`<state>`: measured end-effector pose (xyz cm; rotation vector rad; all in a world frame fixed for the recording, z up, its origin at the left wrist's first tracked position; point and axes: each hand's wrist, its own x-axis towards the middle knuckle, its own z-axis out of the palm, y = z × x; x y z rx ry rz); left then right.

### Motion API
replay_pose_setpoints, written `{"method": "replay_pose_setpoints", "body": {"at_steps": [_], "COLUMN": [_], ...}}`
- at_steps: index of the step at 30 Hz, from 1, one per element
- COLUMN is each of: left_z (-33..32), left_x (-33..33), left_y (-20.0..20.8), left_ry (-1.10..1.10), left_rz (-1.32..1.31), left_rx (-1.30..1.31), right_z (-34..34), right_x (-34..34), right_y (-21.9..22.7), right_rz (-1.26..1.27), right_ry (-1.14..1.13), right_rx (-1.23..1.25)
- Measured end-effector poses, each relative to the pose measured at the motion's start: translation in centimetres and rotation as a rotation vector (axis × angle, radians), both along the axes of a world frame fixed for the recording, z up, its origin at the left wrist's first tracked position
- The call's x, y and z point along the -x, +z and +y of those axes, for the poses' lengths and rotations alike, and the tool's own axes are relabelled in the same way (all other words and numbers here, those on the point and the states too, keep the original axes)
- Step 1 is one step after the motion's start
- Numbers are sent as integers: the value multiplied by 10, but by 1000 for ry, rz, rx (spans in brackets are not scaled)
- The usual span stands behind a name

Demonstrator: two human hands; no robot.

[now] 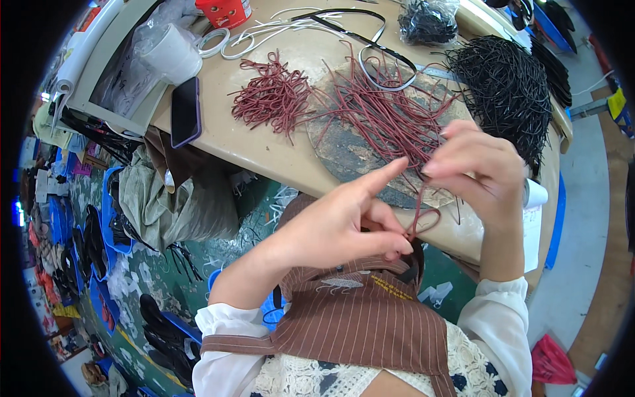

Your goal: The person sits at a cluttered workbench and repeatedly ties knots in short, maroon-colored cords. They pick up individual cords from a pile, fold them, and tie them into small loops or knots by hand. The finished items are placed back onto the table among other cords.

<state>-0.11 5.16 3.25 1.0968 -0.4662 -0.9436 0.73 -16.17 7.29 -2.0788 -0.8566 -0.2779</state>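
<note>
Just over the table's near edge, my left hand [354,221] pinches a dark red cord [417,210] between thumb and curled fingers, its index finger stretched out. The cord rises from there to the fingertips of my right hand [479,165], which are also closed on it. A small loop of the cord hangs beside my left fingertips. Behind the hands, a loose pile of dark red cords [390,119] lies on a worn round board [334,155]. To its left is a heap of looped dark red cords [270,92]. My fingers hide part of the held cord.
A phone [186,112] lies at the table's left edge, near a white roll [173,56] and a tape ring [213,42]. White and black strips [377,46] and a red tub [225,12] are at the back. A big black cord bundle [506,92] sits at right.
</note>
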Motion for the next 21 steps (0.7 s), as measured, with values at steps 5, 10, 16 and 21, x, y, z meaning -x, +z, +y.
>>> {"method": "replay_pose_setpoints", "body": {"at_steps": [5,10,16,21], "left_z": [1,5,-6,-7], "left_x": [7,4,5,6], "left_y": [1,-8,-16,-23], "left_ry": [341,406,474,589], "left_rz": [-190,-167,-208,-111], "left_rx": [134,42,-21,-77], "right_z": [19,16,17,32], "right_x": [18,34,28,26], "right_y": [-31,-24,-19,-38], "right_rz": [463,921,853,786], "right_ry": [-12,93,80,-61], "right_rx": [-219,-565,-398,-393]}}
